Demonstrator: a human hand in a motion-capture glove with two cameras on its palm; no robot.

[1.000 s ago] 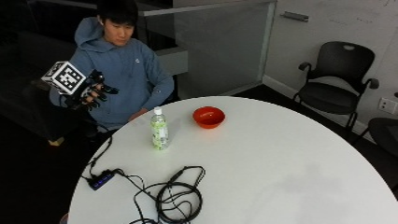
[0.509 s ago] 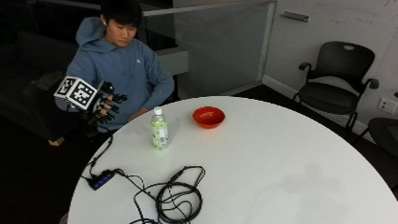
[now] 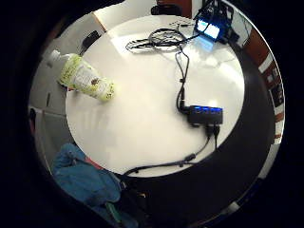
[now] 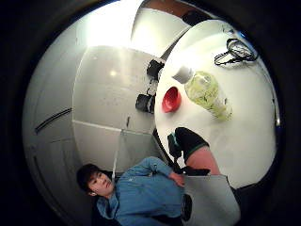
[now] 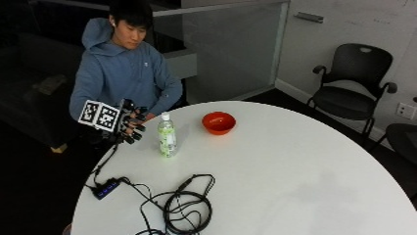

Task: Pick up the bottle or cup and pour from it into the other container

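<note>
On the round white table [image 5: 312, 166], the bottle [image 5: 167, 136] of pale green drink stands upright at about ten o'clock from the table's middle, with the red bowl [image 5: 218, 122] near it at its two o'clock; the gloved right hand [image 5: 132, 125] hovers at the bottle's nine o'clock, apart from it, fingers loosely spread and holding nothing. A small black hub [image 5: 106, 188] lies at the bottle's seven o'clock by the table edge; coiled black cables [image 5: 186, 208] lie at the bottle's six o'clock.

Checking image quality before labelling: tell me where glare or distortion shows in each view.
Outside view: soft reflections on the white table, little distortion. Little finger side palm view: strong bending, bright glare by the cables. Thumb side palm view: bottle stretched, wall overexposed.
</note>
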